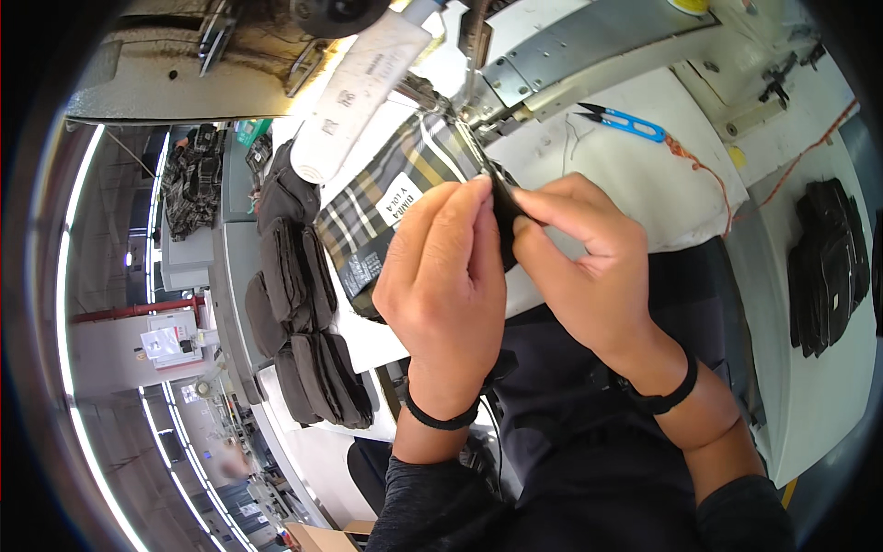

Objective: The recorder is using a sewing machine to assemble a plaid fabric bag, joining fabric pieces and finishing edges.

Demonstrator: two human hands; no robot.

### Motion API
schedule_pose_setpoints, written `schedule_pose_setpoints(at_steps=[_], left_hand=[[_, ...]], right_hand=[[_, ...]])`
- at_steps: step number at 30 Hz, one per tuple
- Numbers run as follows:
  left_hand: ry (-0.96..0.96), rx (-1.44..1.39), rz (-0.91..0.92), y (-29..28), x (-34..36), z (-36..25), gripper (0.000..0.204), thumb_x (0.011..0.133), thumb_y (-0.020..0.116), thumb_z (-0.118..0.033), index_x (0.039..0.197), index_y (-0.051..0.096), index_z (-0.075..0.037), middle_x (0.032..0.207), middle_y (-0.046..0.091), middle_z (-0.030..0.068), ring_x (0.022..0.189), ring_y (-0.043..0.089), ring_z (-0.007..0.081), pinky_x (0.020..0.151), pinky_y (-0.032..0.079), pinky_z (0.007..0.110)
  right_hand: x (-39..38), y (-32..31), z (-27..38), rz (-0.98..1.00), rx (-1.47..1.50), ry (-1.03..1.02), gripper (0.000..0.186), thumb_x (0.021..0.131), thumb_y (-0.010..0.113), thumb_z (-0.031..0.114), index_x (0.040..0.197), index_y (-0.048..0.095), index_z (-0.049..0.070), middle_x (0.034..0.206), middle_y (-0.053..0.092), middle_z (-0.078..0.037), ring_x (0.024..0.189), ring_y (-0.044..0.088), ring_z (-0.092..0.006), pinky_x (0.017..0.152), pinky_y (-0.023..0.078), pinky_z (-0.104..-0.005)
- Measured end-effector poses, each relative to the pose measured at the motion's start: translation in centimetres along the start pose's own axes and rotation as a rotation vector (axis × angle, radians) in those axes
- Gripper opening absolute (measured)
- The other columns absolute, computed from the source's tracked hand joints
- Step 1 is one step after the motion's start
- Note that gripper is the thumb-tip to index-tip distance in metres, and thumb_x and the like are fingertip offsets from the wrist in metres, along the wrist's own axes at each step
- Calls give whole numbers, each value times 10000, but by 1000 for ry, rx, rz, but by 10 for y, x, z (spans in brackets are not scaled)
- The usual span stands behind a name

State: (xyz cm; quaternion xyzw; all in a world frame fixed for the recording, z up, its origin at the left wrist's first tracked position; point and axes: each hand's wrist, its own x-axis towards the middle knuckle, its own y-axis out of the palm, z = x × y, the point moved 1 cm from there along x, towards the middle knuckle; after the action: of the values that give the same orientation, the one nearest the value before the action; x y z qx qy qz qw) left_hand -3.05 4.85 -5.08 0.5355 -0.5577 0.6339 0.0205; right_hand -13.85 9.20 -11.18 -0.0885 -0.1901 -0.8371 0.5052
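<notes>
Both the left hand (446,276) and right hand (589,267) pinch a small black fabric piece (504,213) shut-fingered above the white bench's (644,184) near edge; the narrow grip could let it slip against the plaid cloth (395,198).

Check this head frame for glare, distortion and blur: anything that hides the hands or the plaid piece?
Head view: strong fisheye bending and dark vignette at the rim; glare washes out the white strip at top and part of the table; background at lower left is soft. The left hand, right hand and plaid fabric are sharp and evenly lit, though the small dark piece pinched between them is hard to read.
</notes>
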Motion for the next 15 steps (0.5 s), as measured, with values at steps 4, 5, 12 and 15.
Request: schedule_pose_setpoints(at_steps=[4, 5, 12, 15], left_hand=[[-6, 34, 47, -7, 3, -3, 214, 817, 804, 56, 1020, 766, 0, 945, 733, 117, 789, 727, 267, 692, 580, 341], [-7, 35, 61, -7, 3, -2, 224, 812, 804, 59, 1024, 767, 0, 942, 731, 117, 799, 727, 273, 703, 581, 346], [71, 47, 69, -3, 17, 14, 221, 827, 795, 36, 1042, 771, -13, 990, 751, 135, 877, 738, 296, 775, 593, 367], [94, 89, 73, 0, 22, 15, 203, 837, 792, 23, 1035, 771, -14, 992, 753, 130, 880, 737, 296, 785, 590, 370]], right_hand=[[-1, -1, -1, 7, 57, 15, 307, 875, 695, -78, 1174, 745, -32, 955, 691, -91, 844, 650, -151, 738, 529, -277], [-2, -1, -3, 7, 71, 30, 310, 880, 695, -76, 1182, 743, -31, 963, 692, -87, 855, 649, -144, 744, 527, -271], [12, 10, -12, -40, 214, 108, 293, 887, 697, -59, 1175, 747, -36, 941, 702, -87, 842, 654, -123, 761, 522, -253], [16, 10, -14, -37, 238, 137, 289, 882, 699, -54, 1167, 745, -45, 962, 717, -98, 857, 673, -127, 777, 533, -256]])
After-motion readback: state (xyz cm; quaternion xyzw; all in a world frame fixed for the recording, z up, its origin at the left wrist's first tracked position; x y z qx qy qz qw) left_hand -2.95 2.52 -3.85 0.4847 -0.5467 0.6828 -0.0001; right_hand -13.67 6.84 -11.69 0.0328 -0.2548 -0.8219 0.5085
